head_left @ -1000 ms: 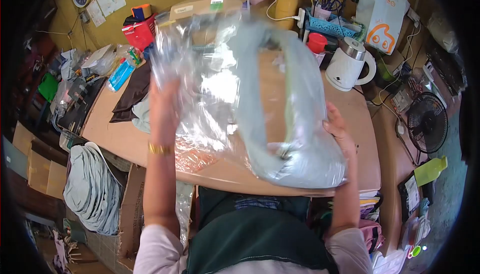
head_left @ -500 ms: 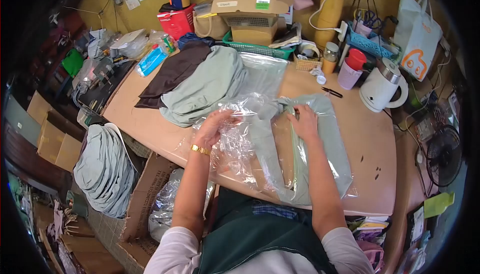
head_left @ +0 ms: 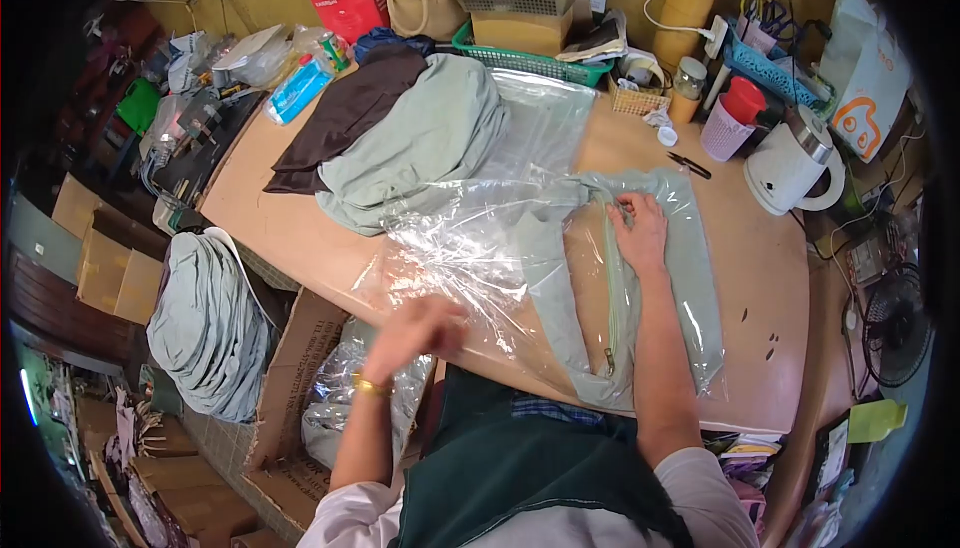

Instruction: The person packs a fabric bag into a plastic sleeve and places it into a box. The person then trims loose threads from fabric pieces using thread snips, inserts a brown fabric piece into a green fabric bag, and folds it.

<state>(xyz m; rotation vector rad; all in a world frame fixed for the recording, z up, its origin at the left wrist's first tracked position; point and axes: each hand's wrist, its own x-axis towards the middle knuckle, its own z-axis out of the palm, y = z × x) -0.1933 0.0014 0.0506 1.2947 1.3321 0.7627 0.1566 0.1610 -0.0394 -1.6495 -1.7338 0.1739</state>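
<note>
A pale grey-green cloth piece with a zipper (head_left: 702, 298) lies on the table, partly under clear plastic. My right hand (head_left: 640, 231) rests at its upper part beside the zipper, fingers curled in on the cloth. To the left, a crinkled clear plastic bag (head_left: 455, 248) spreads over the tabletop, overlapping the cloth's left strip. My left hand (head_left: 415, 335), with a gold band at the wrist, is above the table's front edge, near the bag's lower corner. Motion smears its fingers.
A heap of grey-green cloth (head_left: 420, 138) and dark brown cloth (head_left: 350, 118) lies behind the bag. Along the back stand a green basket (head_left: 540, 66), a pink cup (head_left: 727, 133) and a white kettle (head_left: 785, 173). An open carton (head_left: 275, 398) holds plastic-wrapped items below the table's left front.
My left hand has left the plastic and come down toward the table's front edge. The bag now lies flatter. My right hand stays at the cloth's upper part.
</note>
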